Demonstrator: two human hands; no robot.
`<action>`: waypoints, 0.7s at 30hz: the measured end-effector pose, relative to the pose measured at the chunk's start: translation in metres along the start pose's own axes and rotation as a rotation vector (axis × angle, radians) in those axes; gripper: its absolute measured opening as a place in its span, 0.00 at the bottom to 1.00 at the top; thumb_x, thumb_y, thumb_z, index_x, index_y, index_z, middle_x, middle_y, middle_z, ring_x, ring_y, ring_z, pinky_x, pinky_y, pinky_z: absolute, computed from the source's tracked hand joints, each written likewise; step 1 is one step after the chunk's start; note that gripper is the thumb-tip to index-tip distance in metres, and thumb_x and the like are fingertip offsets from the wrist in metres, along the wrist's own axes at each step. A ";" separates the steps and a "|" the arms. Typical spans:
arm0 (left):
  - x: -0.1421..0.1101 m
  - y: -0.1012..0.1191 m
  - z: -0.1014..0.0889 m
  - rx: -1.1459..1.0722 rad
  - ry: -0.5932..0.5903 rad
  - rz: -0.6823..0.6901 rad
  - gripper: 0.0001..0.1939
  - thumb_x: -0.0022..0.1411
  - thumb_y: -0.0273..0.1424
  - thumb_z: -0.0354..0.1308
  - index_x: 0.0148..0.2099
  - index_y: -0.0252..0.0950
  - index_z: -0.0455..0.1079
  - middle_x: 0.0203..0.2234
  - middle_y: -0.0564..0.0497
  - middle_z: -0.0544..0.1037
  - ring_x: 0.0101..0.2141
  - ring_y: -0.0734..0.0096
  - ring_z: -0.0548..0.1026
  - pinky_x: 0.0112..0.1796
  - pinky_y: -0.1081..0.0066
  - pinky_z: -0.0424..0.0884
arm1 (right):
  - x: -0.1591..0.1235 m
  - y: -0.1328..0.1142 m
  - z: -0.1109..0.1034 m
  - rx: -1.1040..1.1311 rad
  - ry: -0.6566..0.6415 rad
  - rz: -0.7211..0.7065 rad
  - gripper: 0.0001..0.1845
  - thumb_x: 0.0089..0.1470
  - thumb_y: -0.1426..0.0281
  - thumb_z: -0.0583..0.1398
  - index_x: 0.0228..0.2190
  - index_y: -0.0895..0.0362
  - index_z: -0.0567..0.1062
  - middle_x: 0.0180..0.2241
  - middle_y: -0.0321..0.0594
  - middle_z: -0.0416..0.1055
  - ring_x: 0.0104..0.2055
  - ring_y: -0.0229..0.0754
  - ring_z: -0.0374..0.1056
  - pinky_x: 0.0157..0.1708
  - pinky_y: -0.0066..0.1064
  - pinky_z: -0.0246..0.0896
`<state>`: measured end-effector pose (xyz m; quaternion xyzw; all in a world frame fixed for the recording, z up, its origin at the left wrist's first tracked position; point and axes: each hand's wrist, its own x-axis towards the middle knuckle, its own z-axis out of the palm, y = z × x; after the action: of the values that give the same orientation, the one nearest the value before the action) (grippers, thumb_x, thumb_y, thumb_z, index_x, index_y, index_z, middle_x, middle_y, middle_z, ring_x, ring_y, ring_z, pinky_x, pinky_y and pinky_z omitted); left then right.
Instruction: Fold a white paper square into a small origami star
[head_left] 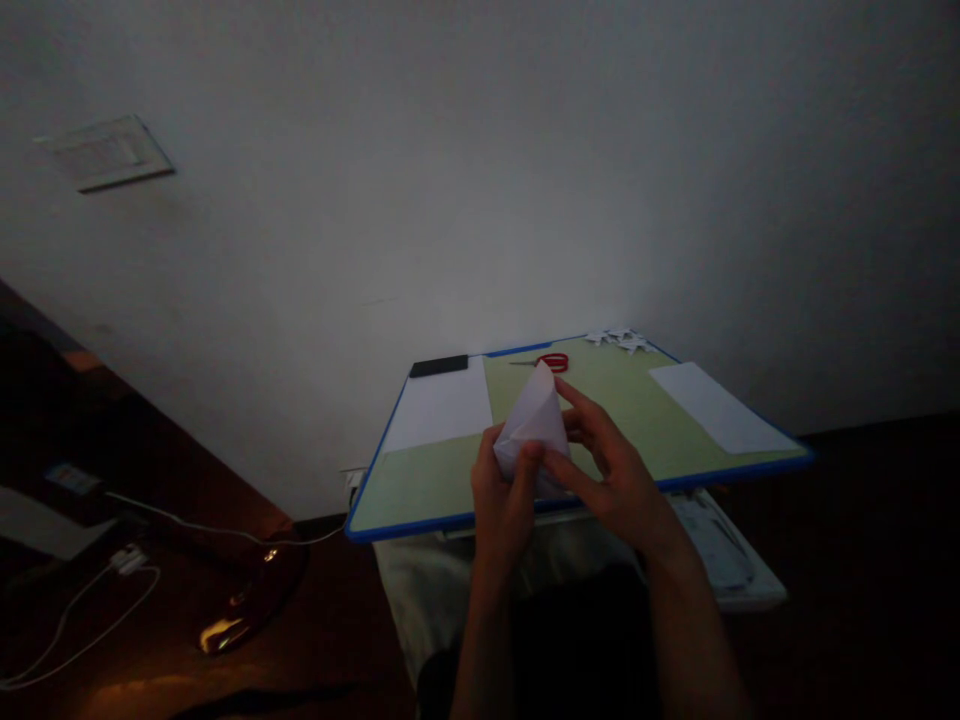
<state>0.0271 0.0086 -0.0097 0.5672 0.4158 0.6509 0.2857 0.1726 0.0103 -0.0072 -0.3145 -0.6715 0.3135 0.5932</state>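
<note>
Paper, white and folded into a pointed shape, is between the two hands, over the near part of the green table, and its tip points to the far side. The left hand grips the paper at its left near part, with the thumb lying on the front face. The right hand holds the right side: its thumb is just beside the left thumb, and its forefinger reaches to the right edge, close to the tip. The light is weak, so I cannot tell how many layers are between the fingers. To do this well, I think the left hand should hold firmly but without crushing, because such thin paper probably wrinkles easily. The right hand should first match the edges and then press the crease slowly, from the near part toward the tip. In my opinion, a sharp crease is easier on a flat surface than in the air. The scissors with red handles lie farther, beyond the tip, and the small white pieces lie at the far right; the elbows and sleeves should better avoid both.
</note>
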 end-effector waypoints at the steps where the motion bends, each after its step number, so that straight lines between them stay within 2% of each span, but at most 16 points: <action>1: 0.000 0.001 -0.002 0.018 -0.028 -0.004 0.16 0.68 0.44 0.64 0.44 0.35 0.75 0.31 0.51 0.80 0.31 0.69 0.76 0.31 0.75 0.71 | -0.001 0.000 -0.001 0.011 -0.002 0.000 0.41 0.63 0.62 0.68 0.71 0.39 0.59 0.59 0.44 0.73 0.57 0.51 0.74 0.58 0.49 0.73; 3: 0.001 0.002 -0.005 0.048 -0.081 -0.018 0.16 0.68 0.44 0.63 0.43 0.35 0.76 0.30 0.52 0.79 0.29 0.70 0.74 0.30 0.75 0.69 | -0.002 0.000 -0.002 0.036 -0.003 0.001 0.47 0.61 0.62 0.69 0.72 0.38 0.54 0.64 0.45 0.68 0.60 0.51 0.72 0.59 0.50 0.73; 5: 0.001 0.002 -0.010 0.076 -0.126 -0.035 0.16 0.68 0.45 0.64 0.42 0.35 0.77 0.28 0.53 0.79 0.28 0.70 0.73 0.28 0.75 0.66 | -0.004 0.001 -0.005 0.060 -0.016 0.011 0.46 0.61 0.62 0.69 0.72 0.38 0.54 0.65 0.45 0.67 0.60 0.51 0.72 0.59 0.49 0.73; 8: 0.001 0.002 -0.015 0.086 -0.201 -0.066 0.17 0.67 0.45 0.65 0.42 0.35 0.78 0.27 0.53 0.79 0.27 0.70 0.72 0.28 0.75 0.66 | -0.006 0.001 -0.009 0.082 -0.008 0.024 0.34 0.65 0.62 0.66 0.67 0.39 0.61 0.62 0.43 0.69 0.55 0.48 0.75 0.55 0.45 0.75; 11: 0.003 0.002 -0.020 0.102 -0.283 -0.070 0.16 0.66 0.45 0.66 0.43 0.36 0.79 0.29 0.52 0.81 0.29 0.68 0.75 0.29 0.74 0.67 | -0.007 -0.002 -0.015 0.079 0.033 0.016 0.23 0.65 0.63 0.66 0.58 0.43 0.67 0.57 0.41 0.71 0.50 0.45 0.76 0.47 0.38 0.77; 14: 0.004 0.003 -0.023 0.153 -0.355 -0.038 0.15 0.67 0.44 0.66 0.44 0.37 0.80 0.30 0.52 0.82 0.29 0.66 0.76 0.30 0.73 0.67 | -0.007 -0.007 -0.023 -0.060 -0.022 -0.003 0.10 0.65 0.62 0.66 0.46 0.48 0.73 0.43 0.38 0.73 0.43 0.44 0.75 0.42 0.35 0.74; 16: 0.005 0.003 -0.025 0.175 -0.405 -0.022 0.13 0.67 0.42 0.66 0.44 0.38 0.79 0.31 0.52 0.82 0.30 0.66 0.76 0.32 0.73 0.68 | -0.007 -0.010 -0.029 -0.175 -0.057 -0.017 0.08 0.65 0.61 0.66 0.40 0.50 0.76 0.38 0.37 0.72 0.41 0.44 0.73 0.41 0.36 0.71; 18: 0.006 0.001 -0.025 0.191 -0.418 -0.023 0.12 0.65 0.40 0.67 0.44 0.38 0.77 0.31 0.53 0.81 0.31 0.67 0.76 0.32 0.73 0.67 | -0.006 -0.011 -0.033 -0.242 -0.076 -0.020 0.08 0.65 0.60 0.66 0.37 0.51 0.77 0.36 0.38 0.72 0.41 0.45 0.72 0.40 0.36 0.69; 21: 0.005 -0.002 -0.021 0.125 -0.350 -0.074 0.15 0.61 0.39 0.69 0.45 0.39 0.70 0.28 0.55 0.79 0.28 0.69 0.74 0.29 0.74 0.65 | -0.005 -0.009 -0.033 -0.249 -0.066 -0.007 0.09 0.65 0.60 0.65 0.35 0.51 0.78 0.36 0.38 0.73 0.40 0.45 0.72 0.39 0.36 0.69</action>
<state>0.0055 0.0093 -0.0089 0.6727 0.4199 0.5042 0.3419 0.2058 0.0025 0.0007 -0.3731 -0.7254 0.2356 0.5283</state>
